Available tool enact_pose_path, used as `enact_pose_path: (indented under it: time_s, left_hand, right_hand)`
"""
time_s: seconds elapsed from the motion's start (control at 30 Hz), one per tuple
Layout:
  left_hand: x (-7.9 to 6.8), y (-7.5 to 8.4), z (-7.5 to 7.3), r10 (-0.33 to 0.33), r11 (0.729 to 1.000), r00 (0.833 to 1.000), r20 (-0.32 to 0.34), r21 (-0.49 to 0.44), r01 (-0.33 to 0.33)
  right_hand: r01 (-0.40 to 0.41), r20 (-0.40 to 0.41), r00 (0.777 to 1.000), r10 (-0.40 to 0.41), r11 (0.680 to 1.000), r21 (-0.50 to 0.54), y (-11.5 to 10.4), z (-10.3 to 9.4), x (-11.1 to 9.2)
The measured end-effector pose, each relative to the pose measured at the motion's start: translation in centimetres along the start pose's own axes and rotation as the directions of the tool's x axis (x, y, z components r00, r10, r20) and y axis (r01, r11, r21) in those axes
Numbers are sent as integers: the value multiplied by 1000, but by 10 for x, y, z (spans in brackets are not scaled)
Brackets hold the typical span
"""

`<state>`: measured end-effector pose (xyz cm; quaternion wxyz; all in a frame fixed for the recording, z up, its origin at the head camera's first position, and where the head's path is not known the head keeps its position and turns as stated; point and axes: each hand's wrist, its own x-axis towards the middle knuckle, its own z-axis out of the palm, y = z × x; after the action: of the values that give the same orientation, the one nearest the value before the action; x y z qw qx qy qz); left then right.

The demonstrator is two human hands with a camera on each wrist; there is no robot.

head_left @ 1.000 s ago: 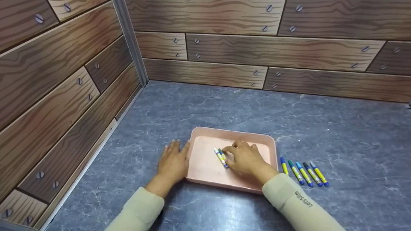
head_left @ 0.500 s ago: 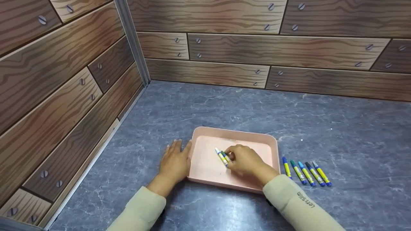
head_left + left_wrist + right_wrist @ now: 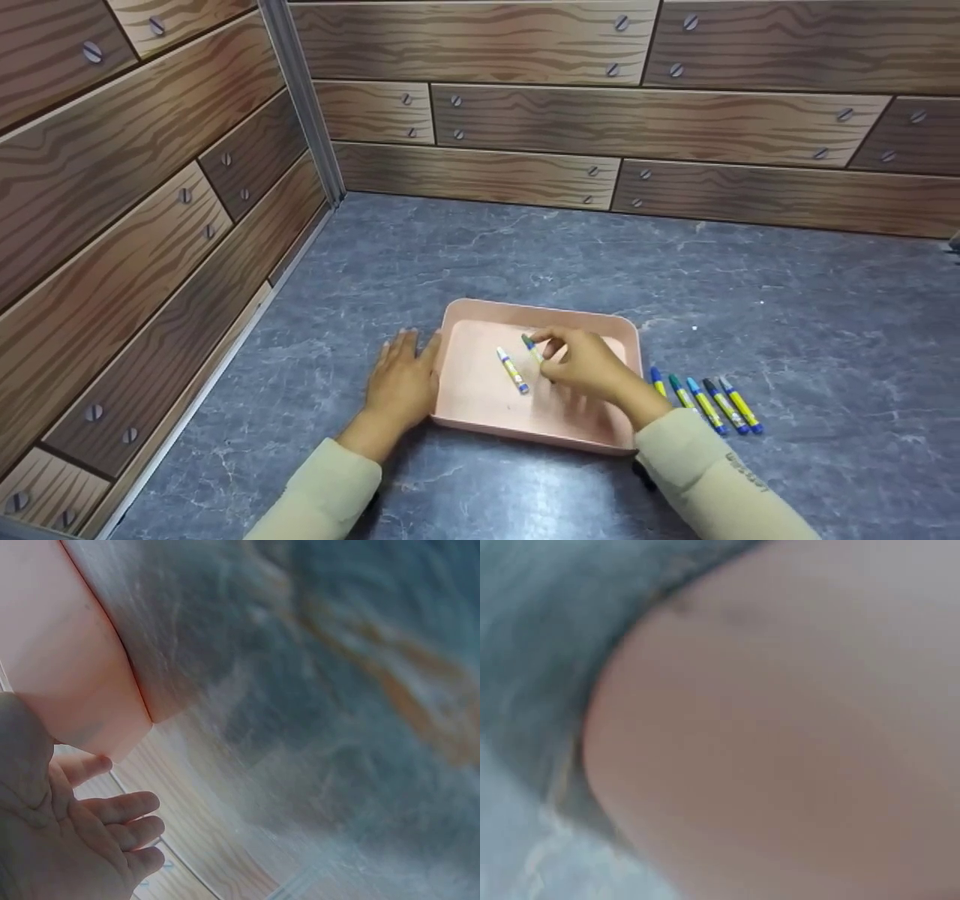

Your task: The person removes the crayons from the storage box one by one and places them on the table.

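Note:
A shallow pink tray (image 3: 472,405) rests on the table. Over it, my right hand (image 3: 589,366) pinches a dark green crayon (image 3: 531,346) between thumb and fingers, its green tip pointing up and left. A white-tipped crayon (image 3: 512,370) with a yellow and blue wrapper lies on the tray floor, left of that hand. My left hand (image 3: 403,386) lies beside the tray's left wall, fingers extended and the thumb side against it. In the left wrist view, that hand (image 3: 82,832) shows straight fingers and holds nothing. The blurred right wrist view shows a pink rounded surface and no fingers.
Several crayons (image 3: 705,403) with blue, green, light blue, black and grey tips lie in a row right of the tray, near the right sleeve (image 3: 694,457). Wood-patterned walls (image 3: 480,176) bound the grey marbled table (image 3: 405,255) at the back and left.
The green crayon, lying next to the white-tipped one before, is now in my right hand's pinch and has moved up and right, apart from it. My left hand stays at the tray's side.

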<state>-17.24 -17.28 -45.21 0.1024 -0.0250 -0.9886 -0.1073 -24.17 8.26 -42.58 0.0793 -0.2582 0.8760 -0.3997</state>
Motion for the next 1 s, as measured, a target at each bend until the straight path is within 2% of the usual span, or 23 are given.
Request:
enact_pose_path:
  time_s: [0.33,0.47,0.7,1.0]
  left_hand:
    - [-1,-1,0,1,1000,1000,24,-14,-1]
    - [0,0,0,0,1000,1000,30,-16,1]
    - [1,-1,0,22,1000,1000,-4,-11,-22]
    - [-1,-1,0,10,1000,1000,13,-12,-10]
  right_hand:
    - [8,-85,996,1,994,107,8,-44,-17]
    - [-13,-127,992,24,996,89,21,-65,-30]
    - [-89,-205,974,99,995,54,52,-99,-58]
    - [-231,-206,956,209,969,-89,91,-122,-94]
